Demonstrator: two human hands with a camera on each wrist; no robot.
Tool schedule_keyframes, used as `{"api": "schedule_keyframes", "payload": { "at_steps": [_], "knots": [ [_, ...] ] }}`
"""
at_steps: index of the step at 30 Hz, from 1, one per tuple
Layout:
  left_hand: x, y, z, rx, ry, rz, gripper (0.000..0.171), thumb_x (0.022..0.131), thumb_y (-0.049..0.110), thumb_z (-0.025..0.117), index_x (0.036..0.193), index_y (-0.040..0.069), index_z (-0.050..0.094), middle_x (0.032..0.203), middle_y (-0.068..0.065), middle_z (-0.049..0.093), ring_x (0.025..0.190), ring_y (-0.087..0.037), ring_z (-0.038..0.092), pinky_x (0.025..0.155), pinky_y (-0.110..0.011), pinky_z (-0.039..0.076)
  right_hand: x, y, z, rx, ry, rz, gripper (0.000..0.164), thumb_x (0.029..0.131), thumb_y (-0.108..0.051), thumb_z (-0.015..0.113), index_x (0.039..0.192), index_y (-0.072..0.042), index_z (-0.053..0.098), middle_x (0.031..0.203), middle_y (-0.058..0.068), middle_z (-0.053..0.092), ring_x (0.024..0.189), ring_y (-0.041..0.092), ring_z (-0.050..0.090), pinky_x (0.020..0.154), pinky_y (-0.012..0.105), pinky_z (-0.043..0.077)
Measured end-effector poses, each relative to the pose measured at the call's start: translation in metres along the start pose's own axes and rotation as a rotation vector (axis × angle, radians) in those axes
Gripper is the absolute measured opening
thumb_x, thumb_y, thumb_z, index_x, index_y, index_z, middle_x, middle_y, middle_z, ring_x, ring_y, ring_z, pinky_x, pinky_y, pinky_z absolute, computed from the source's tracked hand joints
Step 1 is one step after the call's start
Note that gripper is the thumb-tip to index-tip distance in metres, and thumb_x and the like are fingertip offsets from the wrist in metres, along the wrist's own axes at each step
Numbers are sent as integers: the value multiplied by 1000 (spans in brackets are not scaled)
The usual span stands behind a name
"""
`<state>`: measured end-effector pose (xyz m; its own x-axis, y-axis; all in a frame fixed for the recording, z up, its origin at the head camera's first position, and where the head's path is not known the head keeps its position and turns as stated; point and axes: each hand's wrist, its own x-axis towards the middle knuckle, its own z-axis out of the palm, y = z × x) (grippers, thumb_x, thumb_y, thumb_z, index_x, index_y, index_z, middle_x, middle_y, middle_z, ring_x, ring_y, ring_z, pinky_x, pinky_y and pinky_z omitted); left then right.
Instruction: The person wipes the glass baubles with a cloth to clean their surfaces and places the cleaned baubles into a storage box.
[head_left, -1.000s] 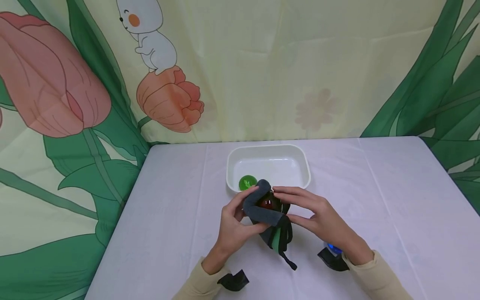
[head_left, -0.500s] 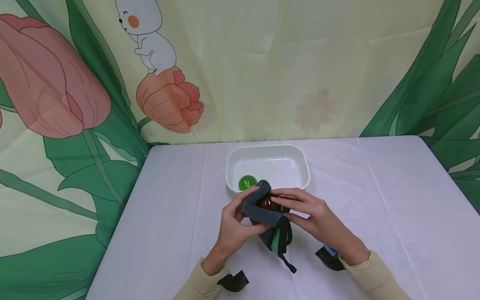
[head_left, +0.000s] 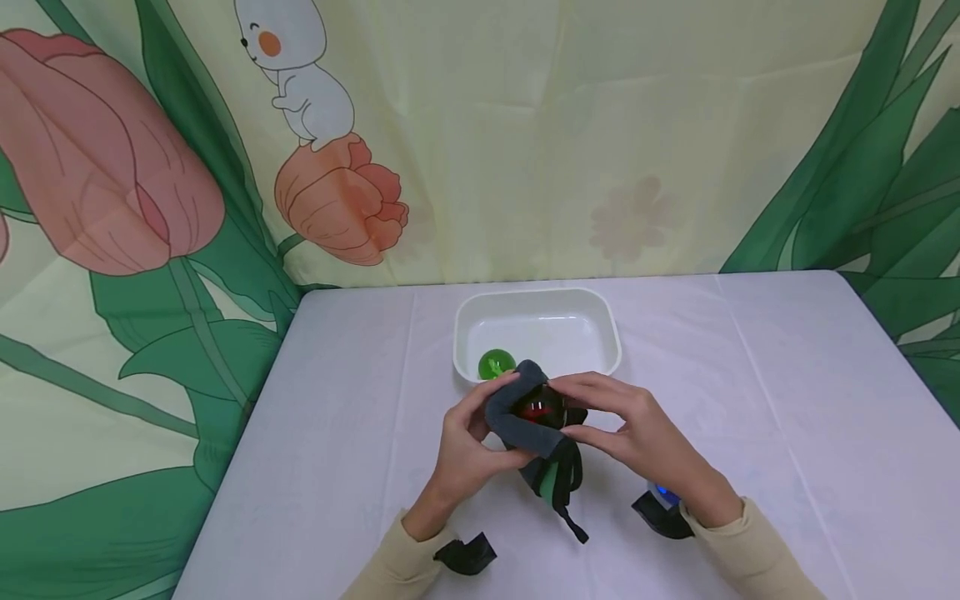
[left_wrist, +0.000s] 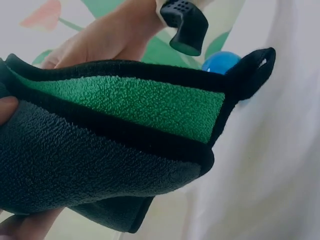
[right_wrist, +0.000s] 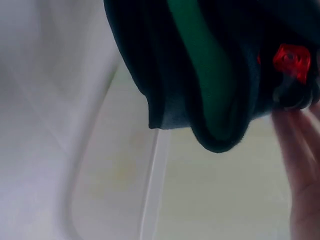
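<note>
My left hand (head_left: 468, 450) grips a folded towel (head_left: 517, 429), dark grey outside with a black border and a hanging loop. Its green inner side (left_wrist: 135, 102) shows in the left wrist view. Tucked in the fold is a shiny see-through ball (head_left: 543, 406) with red inside, largely surrounded by cloth. My right hand (head_left: 641, 425) holds this ball from the right, fingers above and thumb below. In the right wrist view the ball's red part (right_wrist: 294, 59) shows beside my fingers, at the frame's right edge.
A white tray (head_left: 577, 358) stands behind my hands, with a green see-through ball (head_left: 496, 363) in its near left corner. A blue ball (head_left: 664, 492) lies on the white-covered table (head_left: 352, 400), partly hidden by my right wrist. A printed curtain (head_left: 525, 167) hangs behind.
My right fingers slide over the ball and shift slightly, leaving more of it in sight than half a second ago. The left hand and the towel stay nearly in place.
</note>
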<state>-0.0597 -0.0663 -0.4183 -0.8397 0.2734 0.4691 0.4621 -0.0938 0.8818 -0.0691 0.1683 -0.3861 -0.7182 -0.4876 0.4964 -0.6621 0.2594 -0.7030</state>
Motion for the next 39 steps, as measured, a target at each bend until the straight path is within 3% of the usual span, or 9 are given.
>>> {"api": "schedule_keyframes", "payload": {
  "at_steps": [6,9,15,18,23,26,30,35,39],
  "knots": [
    [0,-3,3,0,9,-15,74,69,-16,80,136,-2,53,137,-23,56,122,-24,60,96,-36,53,2,3,-3,-112,-6,-291,38,98,-31,58,124,-4,69,132,12,62,126,18,56,98,19,48],
    [0,-3,4,14,12,-15,73,69,-15,80,136,-1,53,136,-22,56,120,-23,61,93,-35,55,2,4,-2,-127,-11,-342,35,100,-28,55,122,-4,69,132,13,62,126,20,56,99,19,48],
    [-1,-2,3,27,21,2,73,69,-15,80,136,-1,53,136,-22,57,119,-22,62,89,-33,57,1,3,0,-83,-6,-274,36,99,-28,57,124,-5,68,132,13,62,124,19,57,97,18,48],
    [-1,-2,3,34,27,8,74,69,-14,80,136,0,53,135,-22,58,117,-20,63,86,-31,58,0,2,2,-52,-2,-188,35,94,-19,66,127,-6,67,132,12,62,124,18,58,96,18,49],
    [0,-4,4,77,12,40,76,69,-14,81,138,-1,51,137,-23,57,119,-24,62,84,-33,59,-2,0,5,70,28,36,50,79,6,77,127,-6,67,130,11,64,120,11,61,93,20,52],
    [1,-4,5,102,9,47,77,69,-14,82,138,-1,51,139,-24,55,121,-27,61,85,-34,59,-2,0,6,198,54,189,50,81,6,76,128,-5,66,130,12,64,116,7,63,90,24,54],
    [0,-4,5,101,19,30,75,69,-14,82,137,-1,52,139,-24,55,121,-28,61,85,-34,59,-2,0,5,263,50,286,47,83,0,76,128,-6,65,130,12,63,114,7,64,90,27,55],
    [0,-2,5,88,24,8,74,69,-14,81,136,-1,53,138,-23,56,118,-27,63,85,-36,59,-4,0,1,158,15,237,48,83,-6,78,129,-13,66,132,4,64,116,6,63,92,23,53],
    [0,0,5,75,21,6,73,68,-14,81,135,-1,54,136,-22,58,113,-24,65,84,-36,59,-4,1,-2,2,3,-19,39,89,-18,73,127,-11,68,133,7,64,124,10,58,96,19,49]
  ]
}}
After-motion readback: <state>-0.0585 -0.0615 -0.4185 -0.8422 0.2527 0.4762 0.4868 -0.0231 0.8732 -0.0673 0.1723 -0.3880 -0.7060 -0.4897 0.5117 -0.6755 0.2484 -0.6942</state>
